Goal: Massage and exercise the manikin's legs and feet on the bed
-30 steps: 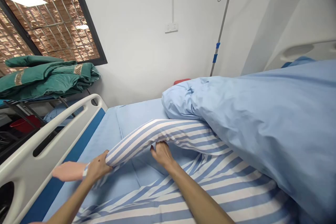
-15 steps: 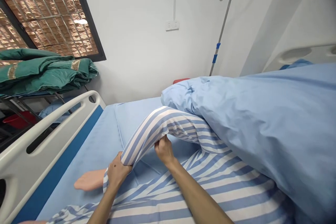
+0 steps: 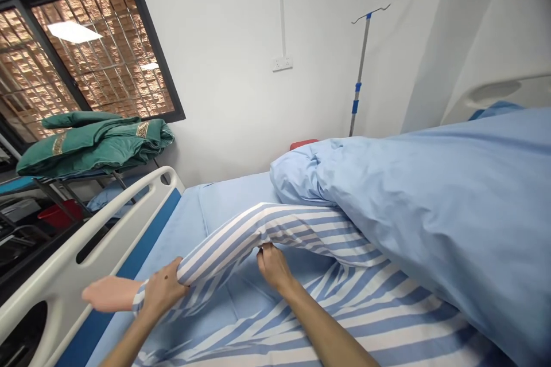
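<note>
Striped Leg (image 3: 258,226): Hand Positions at Shin and Knee

At far left, note the white footboard (image 3: 64,304) with its blue lower band. Behind it stand a red basin (image 3: 60,215) and a rack bearing folded green bedding (image 3: 99,146), just below the barred window (image 3: 103,51).

Next, locate the bare foot (image 3: 112,293). It extends from the trouser cuff toward the footboard, above the blue sheet (image 3: 228,189).

Your left hand (image 3: 164,287) is closed around the striped leg at the lower shin, just above the ankle. The back of the hand faces up; the fingers wrap the fabric.

The striped leg runs from your left hand up to a bent knee, then slopes down to the right under the quilt. The knee is raised clear of the sheet.

Your right hand (image 3: 273,266) touches the underside of the striped leg at the knee, fingers bent upward. You cannot tell from this view whether they grip the fabric or only bear against it.

Behind the knee, the wall carries a socket (image 3: 282,64). A red object (image 3: 303,143) shows above the quilt edge, with a drip stand (image 3: 361,69) beyond it.

At right, a second striped leg (image 3: 387,321) lies nearer you, and the thick blue quilt (image 3: 413,195) covers the upper bed toward the headboard (image 3: 495,92).
</note>
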Action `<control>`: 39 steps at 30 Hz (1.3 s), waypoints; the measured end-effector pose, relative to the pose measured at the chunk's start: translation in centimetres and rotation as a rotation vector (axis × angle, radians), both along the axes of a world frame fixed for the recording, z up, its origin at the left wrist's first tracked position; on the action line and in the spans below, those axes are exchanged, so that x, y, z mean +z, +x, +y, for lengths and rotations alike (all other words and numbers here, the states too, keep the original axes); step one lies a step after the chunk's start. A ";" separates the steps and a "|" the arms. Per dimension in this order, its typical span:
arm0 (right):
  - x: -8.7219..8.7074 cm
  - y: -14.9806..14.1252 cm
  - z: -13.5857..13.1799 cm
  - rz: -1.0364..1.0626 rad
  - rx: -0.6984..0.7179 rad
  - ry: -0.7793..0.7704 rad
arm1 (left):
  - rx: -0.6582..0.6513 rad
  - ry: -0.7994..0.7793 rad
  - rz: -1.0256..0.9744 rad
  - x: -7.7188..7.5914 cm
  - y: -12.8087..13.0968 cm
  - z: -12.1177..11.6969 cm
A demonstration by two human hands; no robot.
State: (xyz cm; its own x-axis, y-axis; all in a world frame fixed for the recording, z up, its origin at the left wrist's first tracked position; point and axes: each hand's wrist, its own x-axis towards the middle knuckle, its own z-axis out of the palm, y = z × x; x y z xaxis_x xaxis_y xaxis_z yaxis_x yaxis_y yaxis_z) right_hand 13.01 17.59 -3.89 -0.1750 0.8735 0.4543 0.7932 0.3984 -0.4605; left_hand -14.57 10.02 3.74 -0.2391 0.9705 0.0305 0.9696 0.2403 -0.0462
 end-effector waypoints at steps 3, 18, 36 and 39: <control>0.1 -0.3 -0.6 -0.019 0.110 -0.155 | -0.095 -0.028 0.136 3.7 -1.6 0.5; -1.4 -1.3 -0.8 -0.096 0.282 -0.235 | -0.238 -0.078 0.235 9.1 -2.2 2.2; 0.1 -0.2 0.6 0.209 -0.048 0.111 | 0.115 0.118 -0.306 -5.1 8.3 1.4; 0.1 0.3 0.8 0.214 -0.095 0.159 | 0.108 0.161 -0.357 -5.9 10.0 2.1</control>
State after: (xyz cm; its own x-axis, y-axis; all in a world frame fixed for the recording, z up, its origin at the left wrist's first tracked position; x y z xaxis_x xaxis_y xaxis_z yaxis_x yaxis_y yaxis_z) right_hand 13.26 18.37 -3.74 0.0194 0.7963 0.6046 0.7217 0.4073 -0.5596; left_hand -4.58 12.14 -2.13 -0.3623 0.9289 0.0769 0.8869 0.3181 0.3349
